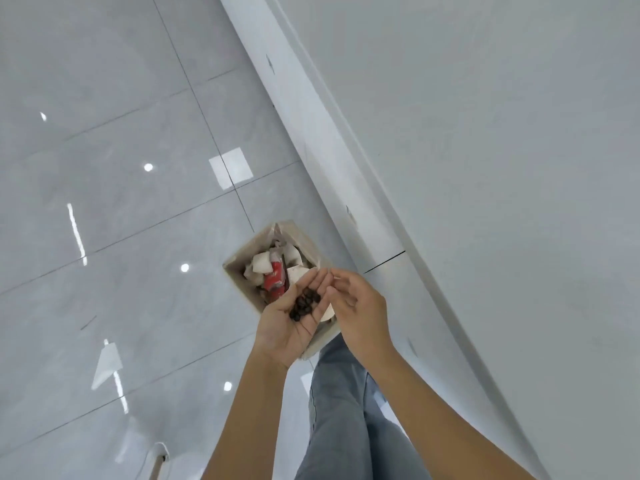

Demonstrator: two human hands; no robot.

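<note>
My left hand [294, 320] is palm up over a beige waste bin [239, 263]. It carries a small heap of dark round bits [304, 303] on its straight fingers. My right hand [360, 306] is close beside it on the right, its fingers loosely curled, their tips at the left hand's fingertips. I cannot make out anything held in the right hand. The bin stands on the floor by the wall's base and holds crumpled white paper [261, 263] and a red wrapper [275, 277]. The hands hide the bin's near corner.
Glossy grey floor tiles [121, 220] spread to the left and behind the bin. A white wall [485, 150] with a skirting board [332, 150] runs diagonally on the right. My leg in grey trousers [343, 410] is below the hands. A pale object [157, 459] shows at the bottom edge.
</note>
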